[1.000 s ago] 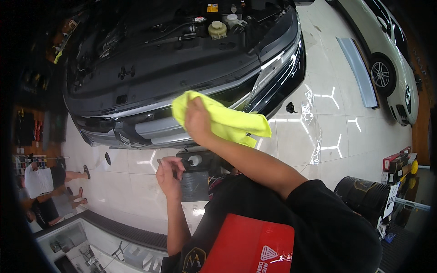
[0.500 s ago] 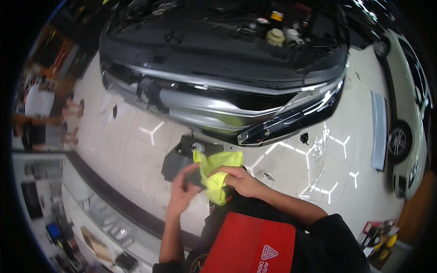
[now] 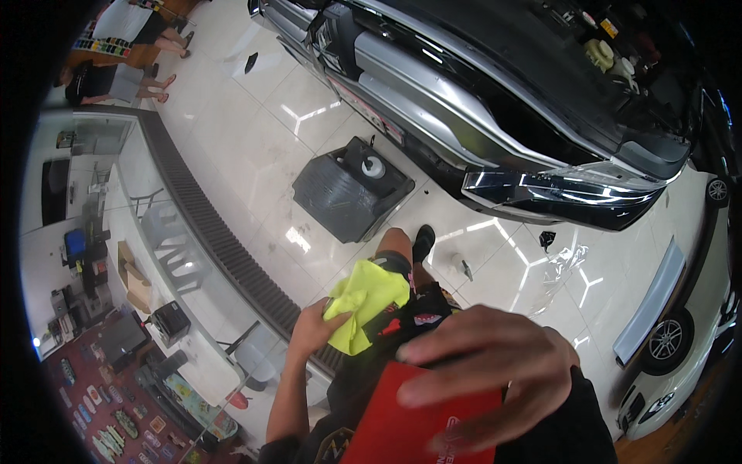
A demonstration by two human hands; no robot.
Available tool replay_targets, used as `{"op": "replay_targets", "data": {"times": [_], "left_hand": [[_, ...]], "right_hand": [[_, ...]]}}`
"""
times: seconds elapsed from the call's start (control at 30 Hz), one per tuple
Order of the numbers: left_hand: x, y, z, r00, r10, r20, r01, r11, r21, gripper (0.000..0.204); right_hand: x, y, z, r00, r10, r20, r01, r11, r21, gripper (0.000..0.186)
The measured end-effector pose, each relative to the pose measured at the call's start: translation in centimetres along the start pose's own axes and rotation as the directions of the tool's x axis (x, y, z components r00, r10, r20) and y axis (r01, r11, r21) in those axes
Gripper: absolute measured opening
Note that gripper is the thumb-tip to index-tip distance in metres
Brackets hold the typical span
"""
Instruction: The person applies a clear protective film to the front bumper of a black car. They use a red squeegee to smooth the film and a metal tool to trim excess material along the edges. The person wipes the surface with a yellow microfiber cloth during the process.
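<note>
— Okay, quick pass. Clock from view centre. Where's the cloth?

— Yellow-green microfibre cloth [image 3: 363,301], six o'clock, just below centre. Bunched, in front of the wearer's dark clothes. Touching them? Can't tell.

— Who's got it?

— Left hand [image 3: 311,329], seven o'clock. That grip is closed on the cloth's eight-o'clock edge, fingers wrapped over the fabric; the rest fans out toward one o'clock.

— Right hand [image 3: 502,371]?

— Between four and five, blurred, near the lens. Grip loose: fingers spread and half curled, nothing visible in it. It overlaps the red chest panel [image 3: 375,425] at half past five; contact unclear.

— Handling notes?

— My call: light, soft, floppy, nothing to break. Shouldn't slip from bare fingers unless it's wet, and dampness doesn't show. Bunched middle gives a fuller hold; pinch two corners to spread it. Free edge at its two-o'clock side looks easiest for a second hand.

— Surroundings, fast.

— Dark plastic-covered box [image 3: 328,193] near eleven on the tiled floor [image 3: 255,139], white container [image 3: 373,168] on top at twelve. Silver-and-black car front [image 3: 433,108] at one. White car [image 3: 672,394] near four, pale blue-grey long panel [image 3: 653,301] just beside its wheel.
</note>
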State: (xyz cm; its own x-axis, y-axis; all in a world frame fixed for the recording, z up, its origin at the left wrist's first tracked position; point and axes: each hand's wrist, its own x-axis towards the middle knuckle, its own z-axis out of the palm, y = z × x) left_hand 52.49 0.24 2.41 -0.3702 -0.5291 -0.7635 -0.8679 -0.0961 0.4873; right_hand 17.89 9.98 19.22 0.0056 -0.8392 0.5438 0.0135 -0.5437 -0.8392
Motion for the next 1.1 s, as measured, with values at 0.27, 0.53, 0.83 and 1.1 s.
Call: {"op": "replay_targets", "data": {"times": [0.27, 0.53, 0.83, 1.1], "left_hand": [[2.2, 0.5, -0.2, 0.99, -0.001, 0.138, -0.033, 0.969, 0.243, 0.059], [3.1, -7.5, -7.3, 0.989, -0.143, -0.022, 0.145, 0.966, 0.212, 0.058], [6.1, -25.9, -18.1, 0.987, -0.116, -0.113, 0.122, 0.992, 0.043, 0.045], [18.0, -34.2, -37.3, 0.998, 0.005, 0.059, 0.0, 0.997, -0.079, 0.04]], "right_hand": [[1.7, -1.2, 0.6, 0.996, -0.064, -0.067, 0.06, 0.997, -0.057, 0.031], [5.8, 3.4, 3.4, 0.956, -0.254, -0.144, 0.245, 0.966, -0.079, 0.045], [16.0, 10.1, 14.0, 0.764, -0.627, -0.153, 0.589, 0.774, -0.235, 0.032], [27.3, 13.0, 29.5, 0.822, -0.557, -0.123, 0.442, 0.758, -0.48, 0.031]]}}
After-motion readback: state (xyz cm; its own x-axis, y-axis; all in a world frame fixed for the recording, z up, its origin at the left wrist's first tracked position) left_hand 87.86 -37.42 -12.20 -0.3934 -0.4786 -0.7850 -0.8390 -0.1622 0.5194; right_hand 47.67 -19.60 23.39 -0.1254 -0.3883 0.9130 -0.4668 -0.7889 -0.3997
